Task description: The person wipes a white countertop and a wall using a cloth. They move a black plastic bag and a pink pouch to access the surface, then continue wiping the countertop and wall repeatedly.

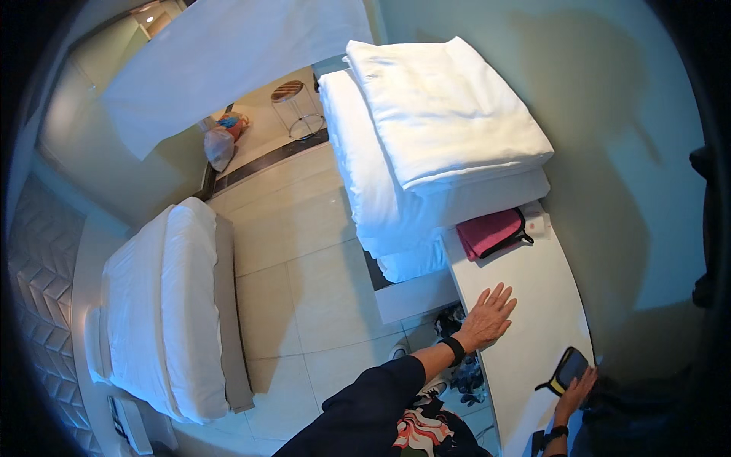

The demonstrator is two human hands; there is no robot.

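My left hand (490, 319) is spread over the white desktop (537, 297) near its front edge, holding nothing. Whether its palm touches the surface is hard to tell. Lower right, my right hand (577, 391) lies on a small dark folded cloth (571, 363) with black edging, a loop and a yellow part, near the wall side of the desktop. At the desktop's far end rests a folded pink cloth (490, 231) with black trim. Beyond it is a tall stack of folded white bedding (451, 114).
A bed with white bedding (154, 314) stands left across the tiled floor (320, 297). Dark crumpled items (469, 380) lie under the desktop. A round stool (288, 91) and plastic bags (221, 145) are in the doorway. White fabric (240, 63) spans the top. The wall (599, 171) borders the desktop.
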